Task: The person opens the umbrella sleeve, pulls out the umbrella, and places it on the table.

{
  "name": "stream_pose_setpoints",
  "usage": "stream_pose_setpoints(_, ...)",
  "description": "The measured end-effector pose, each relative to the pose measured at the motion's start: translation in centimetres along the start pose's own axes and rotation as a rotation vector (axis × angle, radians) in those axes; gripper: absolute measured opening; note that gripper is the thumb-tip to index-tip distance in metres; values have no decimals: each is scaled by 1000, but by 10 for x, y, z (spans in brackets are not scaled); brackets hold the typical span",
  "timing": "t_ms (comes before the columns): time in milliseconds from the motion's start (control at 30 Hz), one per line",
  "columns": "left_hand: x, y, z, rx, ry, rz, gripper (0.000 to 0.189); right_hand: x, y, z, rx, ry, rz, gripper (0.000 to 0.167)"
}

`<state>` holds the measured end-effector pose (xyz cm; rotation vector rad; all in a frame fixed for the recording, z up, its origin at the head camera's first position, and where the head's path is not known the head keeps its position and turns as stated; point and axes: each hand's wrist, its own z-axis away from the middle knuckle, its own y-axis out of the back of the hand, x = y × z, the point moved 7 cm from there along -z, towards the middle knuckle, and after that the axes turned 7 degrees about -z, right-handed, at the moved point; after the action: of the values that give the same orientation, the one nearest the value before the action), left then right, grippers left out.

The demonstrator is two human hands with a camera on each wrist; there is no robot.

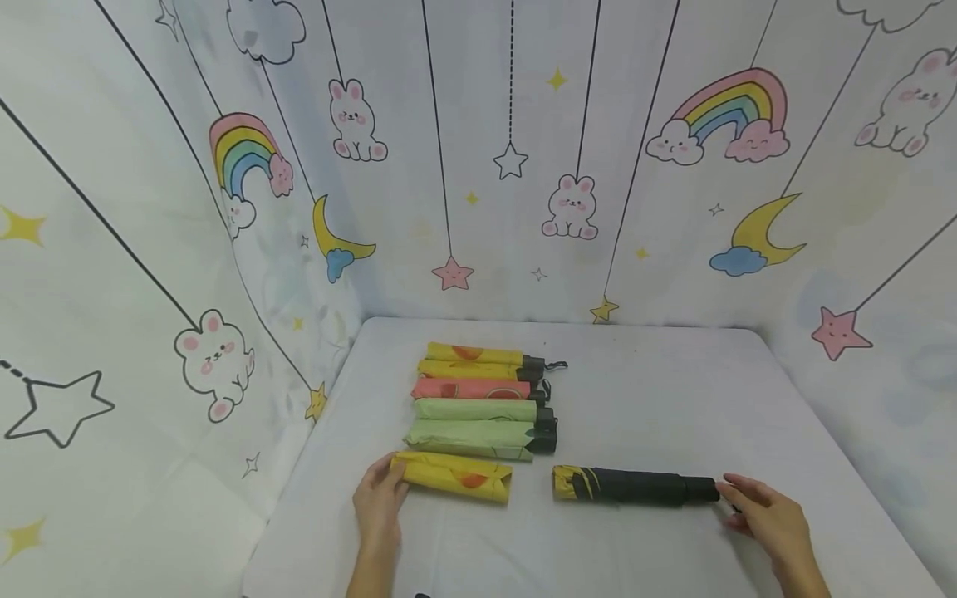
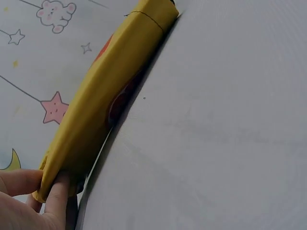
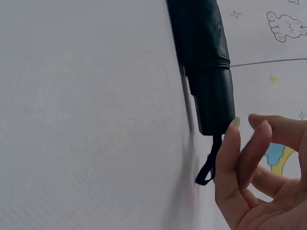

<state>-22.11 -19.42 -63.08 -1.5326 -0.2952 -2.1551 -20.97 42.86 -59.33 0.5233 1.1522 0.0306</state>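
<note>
My left hand (image 1: pixel 379 502) pinches the left end of a yellow umbrella sleeve (image 1: pixel 456 477) with a round orange print. In the left wrist view the sleeve (image 2: pixel 100 81) slants up and away from the thumb and fingers (image 2: pixel 56 196). To its right lies a folded black umbrella (image 1: pixel 635 486) with yellow at its left tip, apart from the sleeve. My right hand (image 1: pixel 770 515) is at the umbrella's handle end, thumb and fingers spread. One fingertip is right at the edge of the black handle (image 3: pixel 213 100), beside its dangling wrist strap (image 3: pixel 207 170).
Behind the sleeve, several folded umbrellas lie in a row: yellow ones (image 1: pixel 478 357), a red one (image 1: pixel 471 389) and green ones (image 1: pixel 471 433), their black handles to the right. All lie on a white-covered table (image 1: pixel 658 390), with a cartoon-print cloth (image 1: pixel 419 166) hanging around it.
</note>
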Motion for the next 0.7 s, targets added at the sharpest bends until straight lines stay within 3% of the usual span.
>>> stream_pose_setpoints(200,0,-2,1,47,-27,11,45,-10,3,3,79,22,17,75)
stream_pose_setpoints(333,0,-5,2,49,-47,-8,44,-22,5,8,85,63,76,75)
stream_pose_setpoints(600,4,-5,10,10,-58,-56,53,-44,-16,15,-139,136,27,68)
stream_pose_setpoints(700,11,1,15,17,-92,-95,53,-54,-25,18,-172,192,-12,63)
